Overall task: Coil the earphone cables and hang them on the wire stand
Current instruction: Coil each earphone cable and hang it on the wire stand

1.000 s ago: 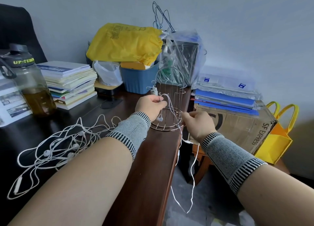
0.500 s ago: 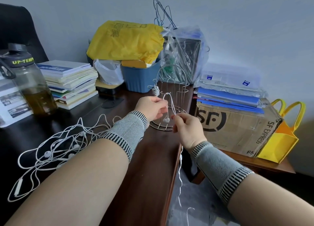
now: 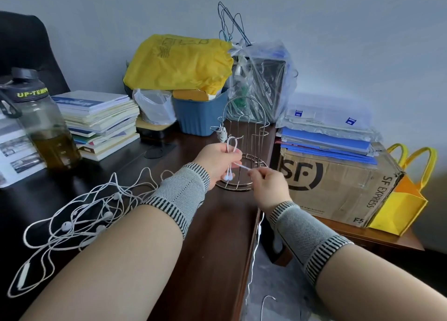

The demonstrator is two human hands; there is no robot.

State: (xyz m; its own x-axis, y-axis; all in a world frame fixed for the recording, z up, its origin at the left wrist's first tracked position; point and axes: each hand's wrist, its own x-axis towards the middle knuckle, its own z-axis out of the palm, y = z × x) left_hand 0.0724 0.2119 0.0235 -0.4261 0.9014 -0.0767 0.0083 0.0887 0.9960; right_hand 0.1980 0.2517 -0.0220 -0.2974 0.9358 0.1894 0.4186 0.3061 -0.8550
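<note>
Left hand (image 3: 215,162) gripping looped earphone cable (image 3: 231,149), buds dangling, at 9 o'clock of wire stand (image 3: 244,146). Right hand (image 3: 267,183), now drawn in from 3 o'clock, pinching the strand, wrapping; hanging pending.

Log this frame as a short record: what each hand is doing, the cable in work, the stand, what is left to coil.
left hand: holds folded loops of a white earphone cable, earbuds dangling below the fingers
right hand: pinches the same cable, a strand stretched across to the left hand
cable tail: hangs off the desk edge toward the floor
wire stand: upright on the desk behind the hands; one coiled bundle already on a left hook
pile: tangled earphones on the desk, left of the left forearm
stage: coiling, not yet hung
</note>
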